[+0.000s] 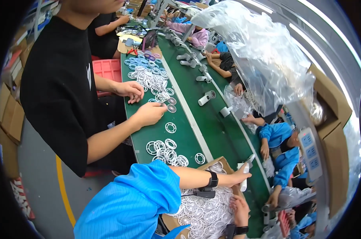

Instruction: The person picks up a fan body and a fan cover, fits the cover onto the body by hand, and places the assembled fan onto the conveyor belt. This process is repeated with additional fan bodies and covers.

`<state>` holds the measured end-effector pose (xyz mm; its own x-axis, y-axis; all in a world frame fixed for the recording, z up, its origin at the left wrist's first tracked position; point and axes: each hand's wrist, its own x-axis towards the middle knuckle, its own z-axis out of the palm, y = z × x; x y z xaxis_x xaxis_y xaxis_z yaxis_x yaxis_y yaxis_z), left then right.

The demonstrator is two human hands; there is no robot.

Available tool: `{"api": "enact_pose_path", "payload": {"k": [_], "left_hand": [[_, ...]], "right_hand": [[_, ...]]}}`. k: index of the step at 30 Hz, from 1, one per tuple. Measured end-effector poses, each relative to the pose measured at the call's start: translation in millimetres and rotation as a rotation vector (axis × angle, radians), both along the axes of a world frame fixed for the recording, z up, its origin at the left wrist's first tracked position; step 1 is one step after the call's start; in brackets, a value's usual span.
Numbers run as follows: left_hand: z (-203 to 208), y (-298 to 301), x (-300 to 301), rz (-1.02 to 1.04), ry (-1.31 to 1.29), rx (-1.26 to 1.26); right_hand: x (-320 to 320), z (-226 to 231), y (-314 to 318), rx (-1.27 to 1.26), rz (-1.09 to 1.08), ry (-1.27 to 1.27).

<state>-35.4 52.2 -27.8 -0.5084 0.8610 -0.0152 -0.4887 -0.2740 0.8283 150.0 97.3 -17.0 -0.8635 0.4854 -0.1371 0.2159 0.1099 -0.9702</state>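
My left hand (240, 177), at the end of a blue-sleeved arm with a black wrist strap, reaches over the green conveyor belt. Its fingers close on a white handle-shaped appliance part (244, 184) with a greyish end. Just below, my right hand (239, 209) hovers at the right side of a cardboard box (222, 162), fingers loosely bent and apart, with nothing visible in them. The box is heaped with white spoked plastic discs (206, 209). Left of it, white rings (168, 150) lie loosely on the green bench.
A person in black (61, 91) handles discs at the left, beside piled white and blue rings (150, 77). White appliance parts (206, 98) lie along the belt. Co-workers in blue sleeves (276, 131) sit opposite. Plastic bags (260, 51) and a power strip (311, 153) are at the right.
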Motion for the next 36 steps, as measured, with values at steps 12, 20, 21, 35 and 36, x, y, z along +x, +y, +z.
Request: {"api": "enact_pose_path", "payload": {"k": [12, 20, 21, 35, 36], "left_hand": [[-2, 6, 3, 0.095, 0.407, 0.069], [-4, -6, -5, -0.061, 1.182, 0.104], [-8, -7, -10, -0.113, 1.236, 0.048], [17, -6, 9, -0.515, 1.227, -0.156], [17, -9, 7, -0.505, 1.237, -0.154]], "right_hand": [[-5, 5, -12, 0.12, -0.021, -0.049], [-7, -12, 13, 0.429, 0.088, -0.109], [-12, -9, 12, 0.444, 0.122, -0.117], [30, 56, 57, -0.21, -0.322, 0.547], [40, 74, 73, -0.118, -0.373, 0.594]]}}
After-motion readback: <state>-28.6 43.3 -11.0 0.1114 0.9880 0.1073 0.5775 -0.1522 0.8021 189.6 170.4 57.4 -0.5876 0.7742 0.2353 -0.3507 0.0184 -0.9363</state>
